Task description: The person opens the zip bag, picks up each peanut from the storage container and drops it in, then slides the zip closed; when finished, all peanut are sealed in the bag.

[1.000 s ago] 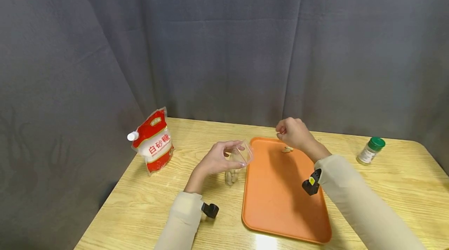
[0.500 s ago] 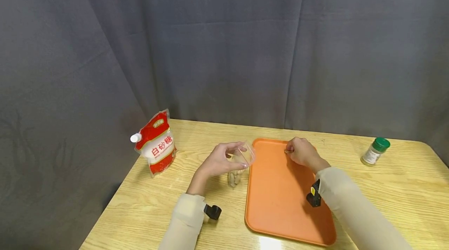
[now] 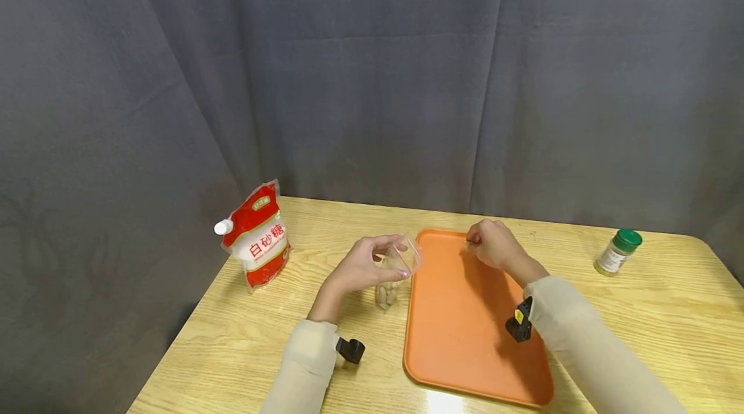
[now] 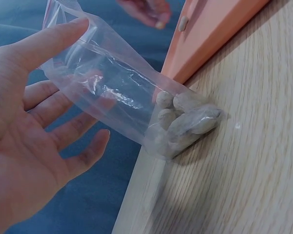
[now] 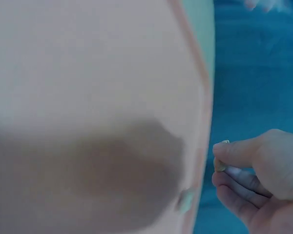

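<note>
Clear plastic bag [image 4: 118, 73] was in the person's L hand [image 3: 359, 267], gripped nr its mouth, which stood spread apart. It slanted down just L of the orange tray [image 3: 453, 323], base apparently on the table [image 3: 244, 336], w/ several beige pcs [image 4: 191, 121] (prob. peanuts) at the bottom. R hand [image 5: 273, 178], raised over the tray's far end, pinched a small tan pc [image 5: 219, 165] btwn thumb & forefinger; another pc [image 5: 185, 201] lay nr the tray's edge. From where I stood, step in hand was prob. loading the bag, one pc at a time. Next move called for carrying the pinched pc across to the bag's mouth, L hand holding that wide & steady, then letting go well inside. Risk, IMO: thin film could fold & block the drop.
</note>
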A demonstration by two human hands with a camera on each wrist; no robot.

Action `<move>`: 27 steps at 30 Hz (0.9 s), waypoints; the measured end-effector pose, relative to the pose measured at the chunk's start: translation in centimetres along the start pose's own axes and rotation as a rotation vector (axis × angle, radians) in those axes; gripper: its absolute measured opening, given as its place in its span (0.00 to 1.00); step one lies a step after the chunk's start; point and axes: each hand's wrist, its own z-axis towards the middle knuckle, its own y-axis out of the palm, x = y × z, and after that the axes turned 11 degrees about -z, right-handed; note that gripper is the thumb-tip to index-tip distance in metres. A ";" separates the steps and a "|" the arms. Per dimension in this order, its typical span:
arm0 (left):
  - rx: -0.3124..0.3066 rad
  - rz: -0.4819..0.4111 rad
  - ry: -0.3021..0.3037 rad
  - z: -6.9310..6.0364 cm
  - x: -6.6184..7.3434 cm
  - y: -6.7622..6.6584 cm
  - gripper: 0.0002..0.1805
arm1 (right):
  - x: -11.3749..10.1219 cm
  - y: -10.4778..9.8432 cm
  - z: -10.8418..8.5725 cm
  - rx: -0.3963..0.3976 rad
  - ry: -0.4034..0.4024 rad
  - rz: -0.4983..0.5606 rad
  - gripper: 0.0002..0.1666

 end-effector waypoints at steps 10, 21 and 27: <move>-0.006 0.013 -0.001 0.0 0.0 -0.2 0.38 | -6.0 -3.0 1.1 0.078 -0.150 0.041 0.02; -0.007 -0.010 0.004 -0.1 0.0 0.0 0.37 | -10.4 -4.4 1.1 0.118 -0.303 0.036 0.08; -0.011 0.007 -0.011 0.0 0.2 0.0 0.38 | -11.2 -4.3 1.0 0.097 -0.314 0.031 0.08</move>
